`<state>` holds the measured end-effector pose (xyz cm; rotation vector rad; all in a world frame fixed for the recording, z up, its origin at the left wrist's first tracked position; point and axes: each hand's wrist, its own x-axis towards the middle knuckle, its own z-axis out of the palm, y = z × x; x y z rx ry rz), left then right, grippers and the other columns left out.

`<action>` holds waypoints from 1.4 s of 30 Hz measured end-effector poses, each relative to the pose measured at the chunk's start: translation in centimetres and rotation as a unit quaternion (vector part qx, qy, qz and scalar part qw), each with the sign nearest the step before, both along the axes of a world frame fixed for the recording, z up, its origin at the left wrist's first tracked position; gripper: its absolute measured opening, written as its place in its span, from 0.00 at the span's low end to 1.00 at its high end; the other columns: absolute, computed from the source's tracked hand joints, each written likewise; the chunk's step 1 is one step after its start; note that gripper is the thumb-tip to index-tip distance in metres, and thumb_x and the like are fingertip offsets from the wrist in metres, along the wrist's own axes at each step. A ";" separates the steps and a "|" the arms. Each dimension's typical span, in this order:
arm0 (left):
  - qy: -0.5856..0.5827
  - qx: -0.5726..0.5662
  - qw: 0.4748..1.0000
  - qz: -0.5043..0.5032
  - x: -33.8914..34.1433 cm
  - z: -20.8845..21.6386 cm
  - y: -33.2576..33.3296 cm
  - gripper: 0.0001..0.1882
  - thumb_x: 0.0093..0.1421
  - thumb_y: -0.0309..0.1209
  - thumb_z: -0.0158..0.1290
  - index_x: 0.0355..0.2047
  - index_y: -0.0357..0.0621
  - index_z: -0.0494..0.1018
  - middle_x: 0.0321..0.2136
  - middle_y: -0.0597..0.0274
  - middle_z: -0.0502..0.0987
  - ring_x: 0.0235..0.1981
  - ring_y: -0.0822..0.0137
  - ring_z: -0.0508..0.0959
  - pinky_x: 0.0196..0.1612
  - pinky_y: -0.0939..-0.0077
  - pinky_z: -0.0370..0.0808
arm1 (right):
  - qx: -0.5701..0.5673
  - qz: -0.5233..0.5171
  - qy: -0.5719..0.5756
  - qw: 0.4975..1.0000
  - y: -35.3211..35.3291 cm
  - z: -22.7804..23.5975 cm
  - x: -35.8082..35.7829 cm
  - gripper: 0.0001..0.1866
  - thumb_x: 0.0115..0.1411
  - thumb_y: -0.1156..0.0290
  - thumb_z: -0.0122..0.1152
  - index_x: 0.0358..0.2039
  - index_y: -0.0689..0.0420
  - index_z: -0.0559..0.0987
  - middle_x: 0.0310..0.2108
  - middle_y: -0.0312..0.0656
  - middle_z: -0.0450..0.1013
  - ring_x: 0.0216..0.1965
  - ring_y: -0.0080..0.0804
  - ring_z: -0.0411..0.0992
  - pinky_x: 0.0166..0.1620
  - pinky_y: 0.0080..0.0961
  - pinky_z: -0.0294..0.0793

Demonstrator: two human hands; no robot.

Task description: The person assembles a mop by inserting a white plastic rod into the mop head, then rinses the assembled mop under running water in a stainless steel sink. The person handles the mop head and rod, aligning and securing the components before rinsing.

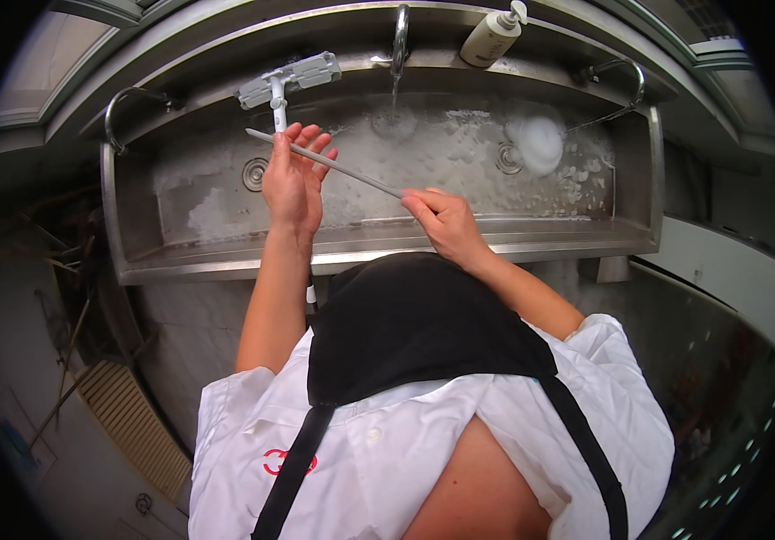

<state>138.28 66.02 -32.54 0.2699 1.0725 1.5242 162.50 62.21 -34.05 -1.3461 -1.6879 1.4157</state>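
A thin grey rod (351, 172) slants over the metal sink (194, 267), its left end higher in the picture. My right hand (446, 220) is closed around its lower end, fingers and thumb together. Toward the other end, the rod crosses the fingers of my left hand (296, 184), which is turned palm up. Those fingers curl loosely, with the rod between them and the thumb. Just beyond my left hand stands a white squeegee (288, 79), its head by the sink's back wall. Its handle drops out of sight behind my fingers.
Water runs from the middle faucet (400, 40); a right faucet (637, 85) also pours a thin stream. White foam (540, 144) lies near the right drain (509, 158). A pump bottle (494, 36) stands on the back ledge. A left faucet (113, 126) curves over the rim.
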 end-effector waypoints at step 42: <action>-0.018 0.014 0.989 -0.143 -0.5 -0.4 -2.1 0.17 0.68 0.32 0.54 0.54 0.37 0.69 0.47 0.48 0.79 0.46 0.62 0.82 0.43 0.76 0.83 | 0.040 0.035 -0.059 0.997 1.7 1.6 -1.5 0.10 0.66 0.66 0.58 0.38 0.58 0.82 0.24 0.36 0.75 0.24 0.27 0.72 0.29 0.28 0.70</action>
